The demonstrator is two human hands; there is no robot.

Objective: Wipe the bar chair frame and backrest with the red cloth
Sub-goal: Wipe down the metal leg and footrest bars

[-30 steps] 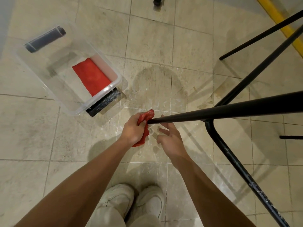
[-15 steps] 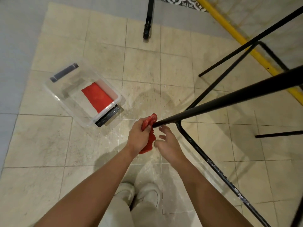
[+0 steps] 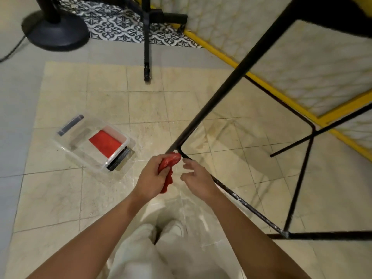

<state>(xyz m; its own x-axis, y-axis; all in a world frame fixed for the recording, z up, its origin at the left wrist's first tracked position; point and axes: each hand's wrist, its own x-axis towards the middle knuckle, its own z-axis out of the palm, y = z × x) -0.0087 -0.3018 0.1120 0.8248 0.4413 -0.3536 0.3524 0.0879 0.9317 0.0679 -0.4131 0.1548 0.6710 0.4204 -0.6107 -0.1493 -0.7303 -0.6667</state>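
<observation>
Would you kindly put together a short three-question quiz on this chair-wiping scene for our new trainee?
1. True or false: the left hand presses the red cloth against a corner of the black chair frame.
2. Multiple choice: what lies inside the clear plastic bin on the floor? A) a folded red towel B) a spray bottle C) a yellow sponge
3. Fill in the blank: the right hand, fingers relaxed beside the cloth, holds ____.

Key: 1 true; 2 A; 3 nothing.
</observation>
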